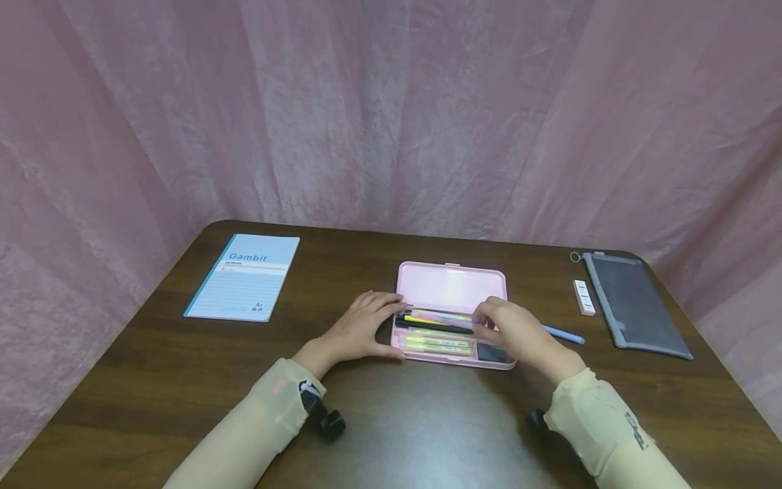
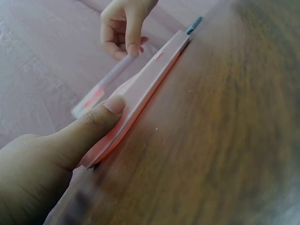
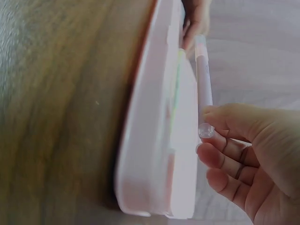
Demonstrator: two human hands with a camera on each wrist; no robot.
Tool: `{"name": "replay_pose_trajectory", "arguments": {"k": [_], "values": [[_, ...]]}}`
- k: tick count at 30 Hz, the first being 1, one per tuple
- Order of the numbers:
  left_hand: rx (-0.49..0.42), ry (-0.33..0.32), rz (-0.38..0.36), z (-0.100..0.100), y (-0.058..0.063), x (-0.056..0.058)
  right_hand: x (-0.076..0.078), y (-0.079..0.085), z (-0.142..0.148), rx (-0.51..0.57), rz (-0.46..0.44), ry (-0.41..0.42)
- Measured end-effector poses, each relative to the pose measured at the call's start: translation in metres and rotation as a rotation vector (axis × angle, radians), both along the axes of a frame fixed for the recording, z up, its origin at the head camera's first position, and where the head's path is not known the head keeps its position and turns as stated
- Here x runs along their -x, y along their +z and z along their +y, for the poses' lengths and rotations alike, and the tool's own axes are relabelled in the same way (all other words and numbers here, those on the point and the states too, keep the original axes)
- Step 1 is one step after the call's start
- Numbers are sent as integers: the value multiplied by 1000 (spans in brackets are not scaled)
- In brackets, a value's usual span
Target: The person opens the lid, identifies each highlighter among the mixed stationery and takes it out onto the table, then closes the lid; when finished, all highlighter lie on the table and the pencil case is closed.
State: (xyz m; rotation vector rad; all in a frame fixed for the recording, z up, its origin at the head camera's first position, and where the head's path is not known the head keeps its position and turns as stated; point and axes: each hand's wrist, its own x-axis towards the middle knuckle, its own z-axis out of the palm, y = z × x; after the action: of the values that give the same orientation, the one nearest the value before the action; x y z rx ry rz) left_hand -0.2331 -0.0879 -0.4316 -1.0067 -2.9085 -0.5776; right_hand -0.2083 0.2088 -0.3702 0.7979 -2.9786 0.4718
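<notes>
Cream sleeves [image 1: 244, 428] are stretched in from seven and five o'clock over the brown tabletop [image 1: 391, 448]. At nine o'clock of the pink pencil case [image 1: 452, 285], the left hand [image 1: 360, 327] is spread, its thumb laid against the near wall. At three o'clock, the right hand [image 1: 516, 333] is arched downward, its grip pinched on a slim pale-lilac pen [image 3: 204, 84], pink-banded and clear-tipped, held above the case and pointed toward nine.
</notes>
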Motion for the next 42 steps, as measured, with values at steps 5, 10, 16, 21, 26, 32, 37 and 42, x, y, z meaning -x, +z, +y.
{"name": "replay_pose_trajectory", "arguments": {"k": [5,10,16,21,26,32,37,42], "values": [[2,7,-11,0,1,0,-5,8,10,13,-7,-34],[13,9,-2,1,1,1,-8,14,21,16,46,-43],[5,4,-7,4,2,-1,-14,18,36,13,80,-48],[6,6,-10,5,2,-1,-18,20,50,20,88,-80],[1,3,-2,5,2,0,-22,21,64,20,114,-99],[3,-2,5,5,1,0,-26,19,82,20,155,-114],[7,-2,10,5,1,2,-28,18,92,19,159,-115],[8,-3,9,5,2,2,-30,15,101,12,144,-137]]}}
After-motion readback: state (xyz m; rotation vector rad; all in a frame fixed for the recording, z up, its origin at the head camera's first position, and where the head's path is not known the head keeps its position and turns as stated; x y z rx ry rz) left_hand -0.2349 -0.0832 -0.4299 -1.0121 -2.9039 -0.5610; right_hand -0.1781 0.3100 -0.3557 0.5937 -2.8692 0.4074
